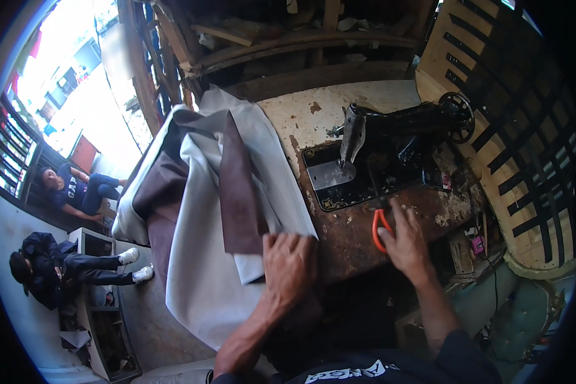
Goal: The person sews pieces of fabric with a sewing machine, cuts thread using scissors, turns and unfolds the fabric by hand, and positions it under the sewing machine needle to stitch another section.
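My left hand [289, 265] is closed in a fist on the near edge of a large grey-and-maroon sheet of cloth or leatherette [201, 256]. The sheet lies in loose folds over the left of the table and hangs down its front. A maroon strip [239, 192] shows on top, leading down toward that fist. To the right, my right hand [406, 243] is open, fingers stretched out, beside a pair of scissors [376, 238] with orange handles. Its thumb overlaps the handle loop. The dark blades point away from me, toward the sewing machine [390, 137], and are hard to make out.
The worn wooden table [345, 237] carries the black sewing machine with its handwheel. A wooden frame with black straps [493, 160] leans at the right. Two people sit at the left, near a shelf cabinet [112, 326]. An open drawer [464, 253] with small items is at the right.
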`<control>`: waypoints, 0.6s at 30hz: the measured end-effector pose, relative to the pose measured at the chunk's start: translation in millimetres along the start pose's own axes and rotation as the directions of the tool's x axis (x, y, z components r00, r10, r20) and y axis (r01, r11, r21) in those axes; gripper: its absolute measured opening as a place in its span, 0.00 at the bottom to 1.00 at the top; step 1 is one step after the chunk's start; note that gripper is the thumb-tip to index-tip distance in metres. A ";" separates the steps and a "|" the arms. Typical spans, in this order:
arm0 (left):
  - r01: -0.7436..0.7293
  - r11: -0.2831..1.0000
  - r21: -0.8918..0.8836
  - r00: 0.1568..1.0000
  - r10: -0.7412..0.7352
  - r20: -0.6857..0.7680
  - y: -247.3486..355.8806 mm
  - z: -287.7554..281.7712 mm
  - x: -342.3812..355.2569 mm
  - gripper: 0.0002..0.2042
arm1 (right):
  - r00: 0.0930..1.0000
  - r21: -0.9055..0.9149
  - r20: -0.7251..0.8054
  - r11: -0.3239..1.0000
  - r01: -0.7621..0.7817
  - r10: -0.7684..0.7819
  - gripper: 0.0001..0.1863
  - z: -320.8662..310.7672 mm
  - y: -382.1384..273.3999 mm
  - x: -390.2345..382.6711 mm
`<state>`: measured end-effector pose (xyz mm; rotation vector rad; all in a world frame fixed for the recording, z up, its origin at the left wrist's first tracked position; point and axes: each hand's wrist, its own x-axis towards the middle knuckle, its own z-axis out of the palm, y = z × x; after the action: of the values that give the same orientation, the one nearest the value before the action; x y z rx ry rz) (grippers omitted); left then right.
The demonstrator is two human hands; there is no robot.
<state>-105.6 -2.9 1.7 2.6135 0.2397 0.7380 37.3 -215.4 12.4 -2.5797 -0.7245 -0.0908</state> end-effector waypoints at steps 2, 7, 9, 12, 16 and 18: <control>-0.045 0.993 -0.111 0.994 0.056 0.092 36.1 -25.0 -25.0 0.03 | 0.948 -0.054 -0.250 0.980 0.190 -0.198 0.31 -8.9 4.3 7.0; 0.051 0.828 -0.558 0.913 0.188 0.363 117.3 -62.7 -109.8 0.05 | 0.969 0.605 0.248 0.778 -0.169 0.018 0.35 18.1 -37.4 28.3; 0.231 0.637 -0.736 0.821 0.278 0.498 132.7 -65.3 -144.3 0.05 | 0.972 0.583 0.233 0.796 -0.165 0.031 0.39 64.1 -41.7 55.7; 0.476 0.526 -0.705 0.681 0.287 0.674 140.6 -70.5 -163.4 0.05 | 0.983 0.417 0.156 0.895 -0.157 0.099 0.31 95.6 -57.1 79.5; 0.488 0.342 -0.803 0.690 0.412 0.595 133.9 -114.8 -136.8 0.11 | 0.993 0.666 0.098 0.746 -0.013 -0.070 0.16 92.9 -35.7 48.6; 0.473 0.511 -0.718 0.611 0.396 0.685 120.3 -162.4 -110.3 0.17 | 0.997 0.709 0.074 0.703 -0.059 0.009 0.14 40.5 -22.2 5.0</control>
<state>-279.0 -85.6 128.7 1.6181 -0.3002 -0.4002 28.0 -178.2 -13.7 -1.8406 -0.5782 0.2483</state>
